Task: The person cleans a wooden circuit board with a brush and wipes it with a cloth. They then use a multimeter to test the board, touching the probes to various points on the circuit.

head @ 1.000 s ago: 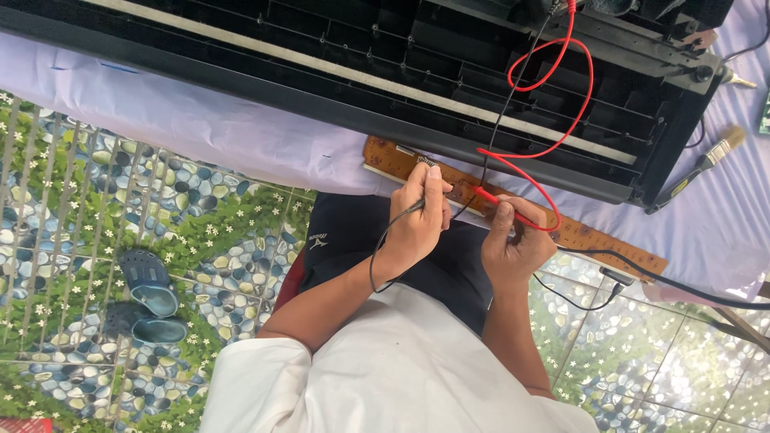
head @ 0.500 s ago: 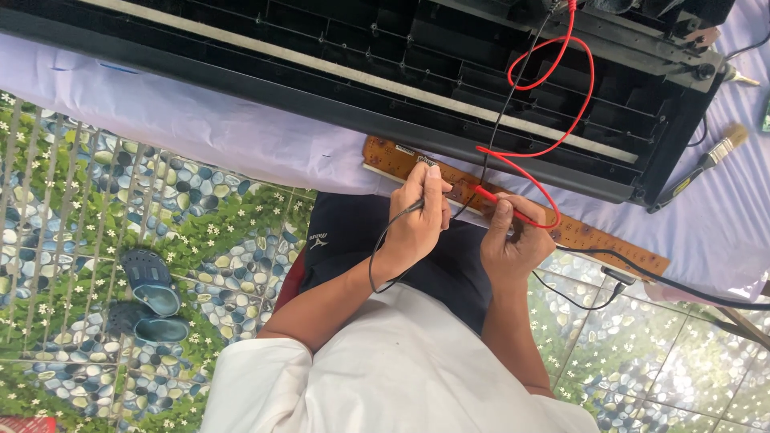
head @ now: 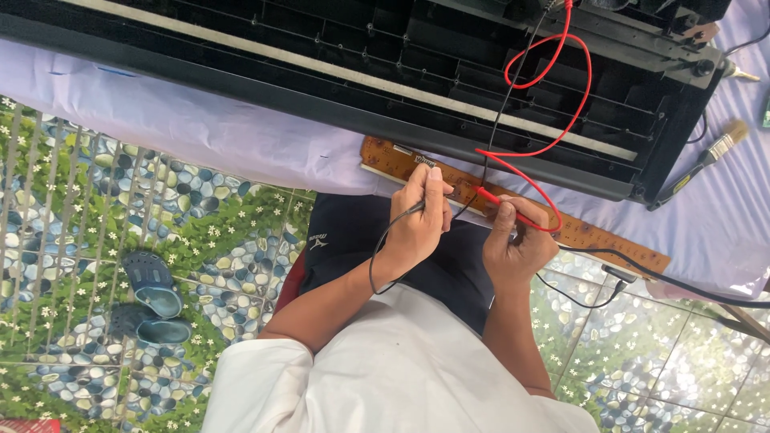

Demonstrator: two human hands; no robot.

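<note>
Dressed in a white short-sleeved shirt [head: 385,377] — loose, faintly creased, sleeves ending above the elbows. Dark navy shorts [head: 361,240] below, marked with a small pale emblem on the left leg. Bare forearms, left hand [head: 417,224] and right hand [head: 517,248] — no gloves.

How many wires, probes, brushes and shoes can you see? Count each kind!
Test probes: 2, a black probe in the left hand and a red probe in the right hand
Circuit board strips: 1
Paintbrushes: 1
Blue shoes: 2
Total: 6
</note>
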